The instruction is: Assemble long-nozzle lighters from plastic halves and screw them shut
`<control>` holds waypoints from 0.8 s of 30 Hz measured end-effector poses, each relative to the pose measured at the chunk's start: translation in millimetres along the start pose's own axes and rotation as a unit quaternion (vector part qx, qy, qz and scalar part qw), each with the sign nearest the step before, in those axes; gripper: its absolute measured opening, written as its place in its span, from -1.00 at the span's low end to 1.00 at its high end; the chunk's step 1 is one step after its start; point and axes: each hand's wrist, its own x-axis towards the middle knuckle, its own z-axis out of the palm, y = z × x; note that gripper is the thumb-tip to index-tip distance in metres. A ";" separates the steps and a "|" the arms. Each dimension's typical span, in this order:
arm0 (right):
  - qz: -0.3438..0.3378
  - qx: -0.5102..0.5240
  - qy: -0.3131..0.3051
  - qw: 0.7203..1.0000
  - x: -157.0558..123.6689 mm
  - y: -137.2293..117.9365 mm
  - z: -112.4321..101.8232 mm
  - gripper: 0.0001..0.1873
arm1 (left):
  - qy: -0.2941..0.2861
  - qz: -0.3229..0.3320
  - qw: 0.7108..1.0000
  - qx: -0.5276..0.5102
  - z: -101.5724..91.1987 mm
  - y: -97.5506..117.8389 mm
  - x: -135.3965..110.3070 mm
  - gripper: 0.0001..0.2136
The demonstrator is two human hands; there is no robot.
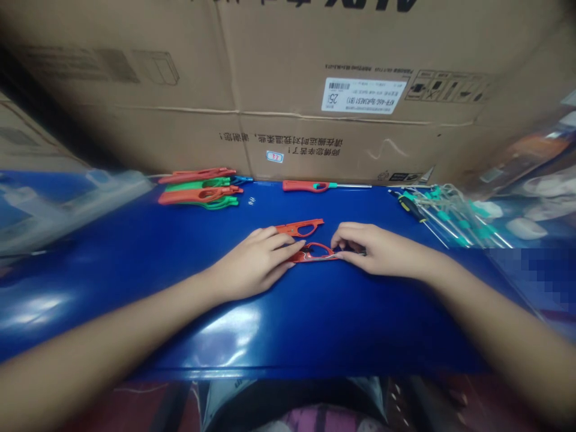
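Orange-red and looped, the near shell (317,253) runs lengthwise between left hand (261,261) and right hand (373,249), a thin pale strand along its exposed inside; just beyond, the matching far shell (299,228) lies roughly parallel, left end covered.

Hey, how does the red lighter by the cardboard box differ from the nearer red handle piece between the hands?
The red lighter has a teal collar and a metal rod; the red handle piece shows no teal. The lighter lies untouched near the cardboard box, while the handle piece is partly covered by the left hand. Both are red with a looped opening.
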 end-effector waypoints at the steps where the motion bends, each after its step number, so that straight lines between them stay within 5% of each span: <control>1: -0.011 -0.002 0.006 1.000 -0.9 -2.2 0.8 -0.89 | 0.002 -0.006 1.000 -0.015 0.1 -0.7 0.0 -0.64; 9: -0.049 -0.061 -0.001 0.997 0.9 -22.5 24.7 -0.73 | -0.006 -0.005 1.000 -0.019 -2.1 1.3 0.9 -0.71; 20: -0.063 0.018 0.066 0.996 5.0 -16.0 29.8 -0.96 | -0.009 0.005 0.998 -0.063 -0.8 0.5 0.9 -0.67; 24: -0.067 0.049 0.040 0.996 3.5 -12.6 21.2 -0.97 | -0.021 0.027 0.997 -0.068 -1.6 -0.8 0.3 -0.67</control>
